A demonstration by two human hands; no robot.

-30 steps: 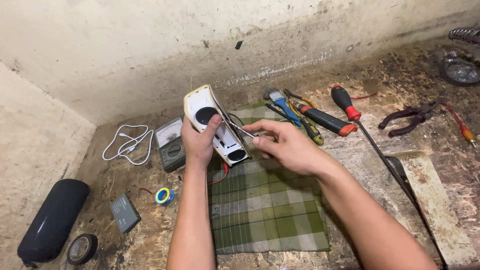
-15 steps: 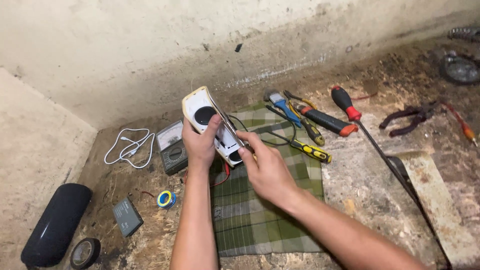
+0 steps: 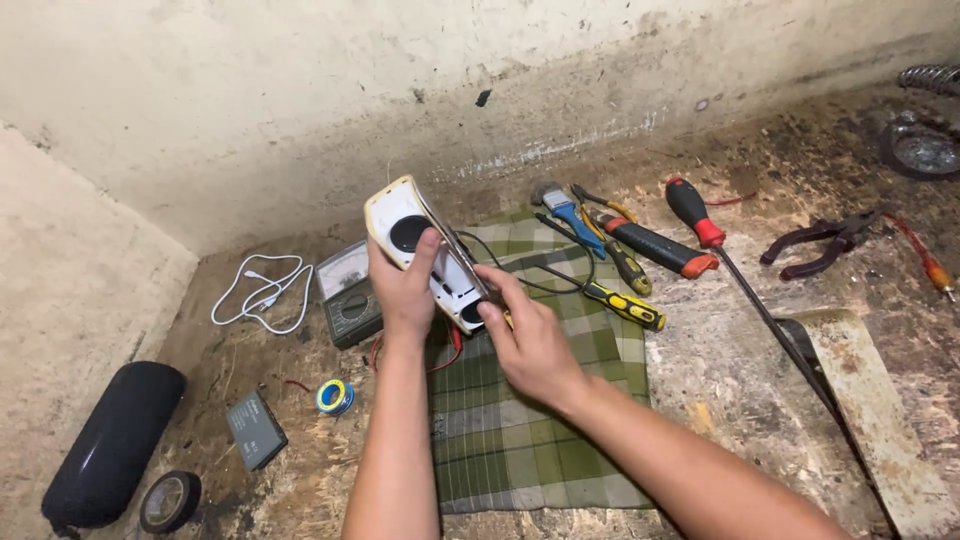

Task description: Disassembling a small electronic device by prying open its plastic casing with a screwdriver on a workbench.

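Since the earlier frame, right hand (image 3: 528, 340) has dropped to the white device's (image 3: 425, 250) lower end, fingertips pinching there. Left hand (image 3: 405, 290) grips it tilted above the green checked cloth (image 3: 520, 440), steadying it.

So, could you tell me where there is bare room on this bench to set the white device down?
The near part of the green plaid cloth is bare, and so is the board between the cloth and the long red-handled screwdriver. Behind the cloth, the screwdrivers crowd together; the meter and white cable fill the left.
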